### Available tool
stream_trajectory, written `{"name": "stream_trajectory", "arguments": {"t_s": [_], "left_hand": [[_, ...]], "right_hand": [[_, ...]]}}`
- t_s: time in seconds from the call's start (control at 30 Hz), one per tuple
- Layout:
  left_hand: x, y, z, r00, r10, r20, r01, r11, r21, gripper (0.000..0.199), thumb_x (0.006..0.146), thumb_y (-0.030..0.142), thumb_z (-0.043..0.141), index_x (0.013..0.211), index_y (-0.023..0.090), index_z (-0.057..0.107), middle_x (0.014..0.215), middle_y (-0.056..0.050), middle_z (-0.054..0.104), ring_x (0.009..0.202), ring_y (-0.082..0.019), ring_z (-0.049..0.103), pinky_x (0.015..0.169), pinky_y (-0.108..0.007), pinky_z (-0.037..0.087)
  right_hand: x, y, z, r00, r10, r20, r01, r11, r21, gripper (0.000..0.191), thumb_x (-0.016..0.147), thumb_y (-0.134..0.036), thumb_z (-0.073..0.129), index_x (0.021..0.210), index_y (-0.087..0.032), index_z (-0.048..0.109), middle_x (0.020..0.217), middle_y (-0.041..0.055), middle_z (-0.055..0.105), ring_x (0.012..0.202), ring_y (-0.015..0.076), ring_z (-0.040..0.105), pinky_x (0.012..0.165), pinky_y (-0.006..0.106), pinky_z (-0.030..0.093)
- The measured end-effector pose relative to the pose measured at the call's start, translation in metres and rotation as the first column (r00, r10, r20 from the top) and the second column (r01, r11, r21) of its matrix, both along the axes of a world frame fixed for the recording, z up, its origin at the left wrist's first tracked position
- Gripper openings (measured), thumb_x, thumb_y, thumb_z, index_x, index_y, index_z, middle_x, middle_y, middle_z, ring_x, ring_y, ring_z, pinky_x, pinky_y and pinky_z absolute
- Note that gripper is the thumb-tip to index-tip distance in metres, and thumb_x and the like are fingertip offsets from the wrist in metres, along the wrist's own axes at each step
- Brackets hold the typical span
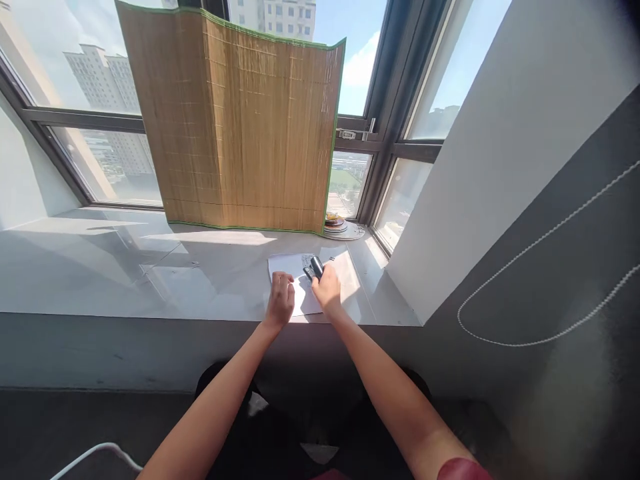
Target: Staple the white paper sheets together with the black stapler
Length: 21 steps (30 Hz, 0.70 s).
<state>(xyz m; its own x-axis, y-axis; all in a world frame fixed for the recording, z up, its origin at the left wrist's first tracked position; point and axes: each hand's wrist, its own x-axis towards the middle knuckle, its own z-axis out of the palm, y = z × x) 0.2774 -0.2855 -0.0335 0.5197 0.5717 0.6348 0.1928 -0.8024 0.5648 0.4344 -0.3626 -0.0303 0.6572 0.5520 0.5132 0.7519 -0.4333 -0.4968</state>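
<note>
My right hand [327, 288] is closed around a black stapler [317, 267], whose two arms stand apart at the far end. Under it lie white sheets of paper [303, 303] with a patch of dark printing or drawing near the top. My left hand [281, 298] rests over the left part of the paper, its fingers curled in. Whether anything is between those fingers is hidden. A small dark item [332, 259] lies on the paper just beyond my right hand, too small to name.
The paper lies on a glossy white windowsill [225, 293]. A bamboo mat [250, 133] with green edging stands against the window behind it. Stacked plates [336, 227] sit in the corner. A beaded blind cord [530, 251] hangs at right, and a white cable [100, 448] lies lower left.
</note>
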Motion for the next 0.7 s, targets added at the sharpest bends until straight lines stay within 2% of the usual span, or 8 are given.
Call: {"name": "stream_trajectory", "arguments": {"t_s": [0.07, 0.17, 0.27, 0.33, 0.37, 0.47, 0.57, 0.7], "left_hand": [[-0.008, 0.009, 0.005, 0.990, 0.140, -0.015, -0.140, 0.990, -0.012, 0.022, 0.102, 0.013, 0.038, 0.106, 0.025, 0.056, 0.117, -0.013, 0.056, 0.117, -0.029, 0.062, 0.110, -0.049, 0.054], [-0.036, 0.045, 0.015, 0.924, 0.295, -0.245, -0.300, 0.954, 0.015, 0.023, 0.098, 0.015, 0.044, 0.109, 0.023, 0.062, 0.124, -0.016, 0.058, 0.123, -0.033, 0.063, 0.111, -0.051, 0.052], [-0.083, 0.102, 0.021, 0.717, 0.444, -0.537, -0.485, 0.871, 0.072, 0.034, 0.097, 0.025, 0.050, 0.126, 0.018, 0.067, 0.143, -0.024, 0.057, 0.134, -0.043, 0.058, 0.112, -0.061, 0.048], [-0.119, 0.138, 0.019, 0.558, 0.476, -0.680, -0.588, 0.805, 0.082, 0.046, 0.100, 0.033, 0.048, 0.139, 0.017, 0.065, 0.149, -0.028, 0.057, 0.140, -0.049, 0.054, 0.110, -0.073, 0.044], [-0.135, 0.152, 0.017, 0.512, 0.470, -0.719, -0.602, 0.793, 0.090, 0.052, 0.102, 0.038, 0.045, 0.146, 0.017, 0.062, 0.154, -0.029, 0.055, 0.144, -0.051, 0.050, 0.111, -0.076, 0.041], [-0.167, 0.173, 0.010, 0.479, 0.373, -0.795, -0.529, 0.845, 0.078, 0.065, 0.107, 0.046, 0.035, 0.166, 0.020, 0.050, 0.174, -0.026, 0.039, 0.161, -0.049, 0.034, 0.121, -0.075, 0.032], [-0.173, 0.172, 0.005, 0.458, 0.360, -0.813, -0.517, 0.852, 0.086, 0.070, 0.110, 0.047, 0.028, 0.174, 0.020, 0.039, 0.180, -0.022, 0.029, 0.167, -0.046, 0.022, 0.128, -0.072, 0.024], [-0.167, 0.167, 0.003, 0.451, 0.373, -0.811, -0.524, 0.846, 0.097, 0.071, 0.110, 0.046, 0.025, 0.175, 0.018, 0.037, 0.180, -0.024, 0.030, 0.167, -0.046, 0.022, 0.127, -0.074, 0.023]], "right_hand": [[-0.018, 0.026, 0.008, 1.000, 0.023, -0.020, -0.024, 0.998, -0.059, 0.019, 0.093, -0.016, 0.055, 0.111, -0.021, 0.058, 0.112, 0.0135, 0.069, 0.104, 0.0294, 0.065, 0.088, 0.040, 0.054], [-0.033, 0.048, 0.016, 0.996, 0.060, -0.067, -0.071, 0.982, -0.172, 0.024, 0.094, -0.011, 0.054, 0.116, -0.019, 0.058, 0.119, 0.0158, 0.067, 0.108, 0.0297, 0.064, 0.088, 0.039, 0.053], [-0.037, 0.045, 0.013, 0.996, 0.069, -0.060, -0.079, 0.979, -0.186, 0.025, 0.093, -0.008, 0.053, 0.115, -0.019, 0.058, 0.120, 0.0166, 0.066, 0.107, 0.0292, 0.063, 0.086, 0.039, 0.052], [-0.033, 0.031, 0.006, 0.998, 0.054, -0.037, -0.059, 0.984, -0.167, 0.025, 0.094, -0.009, 0.054, 0.116, -0.019, 0.058, 0.119, 0.0166, 0.065, 0.108, 0.0294, 0.062, 0.087, 0.039, 0.052], [-0.031, 0.021, 0.003, 0.999, 0.035, -0.027, -0.039, 0.986, -0.163, 0.025, 0.094, -0.009, 0.055, 0.117, -0.019, 0.059, 0.119, 0.0167, 0.065, 0.109, 0.0297, 0.062, 0.088, 0.039, 0.052], [-0.019, -0.013, -0.007, 0.998, -0.064, -0.004, 0.062, 0.983, -0.171, 0.029, 0.092, -0.007, 0.058, 0.120, -0.015, 0.061, 0.119, 0.0180, 0.065, 0.110, 0.0308, 0.063, 0.088, 0.040, 0.053], [-0.007, -0.039, -0.012, 0.987, -0.160, -0.006, 0.157, 0.976, -0.150, 0.032, 0.094, -0.009, 0.058, 0.126, -0.013, 0.062, 0.119, 0.0192, 0.065, 0.111, 0.0315, 0.064, 0.089, 0.039, 0.054], [-0.002, -0.052, -0.015, 0.981, -0.191, -0.037, 0.186, 0.977, -0.102, 0.039, 0.096, -0.018, 0.064, 0.134, -0.014, 0.062, 0.116, 0.0200, 0.067, 0.111, 0.0343, 0.067, 0.090, 0.042, 0.058]]}}
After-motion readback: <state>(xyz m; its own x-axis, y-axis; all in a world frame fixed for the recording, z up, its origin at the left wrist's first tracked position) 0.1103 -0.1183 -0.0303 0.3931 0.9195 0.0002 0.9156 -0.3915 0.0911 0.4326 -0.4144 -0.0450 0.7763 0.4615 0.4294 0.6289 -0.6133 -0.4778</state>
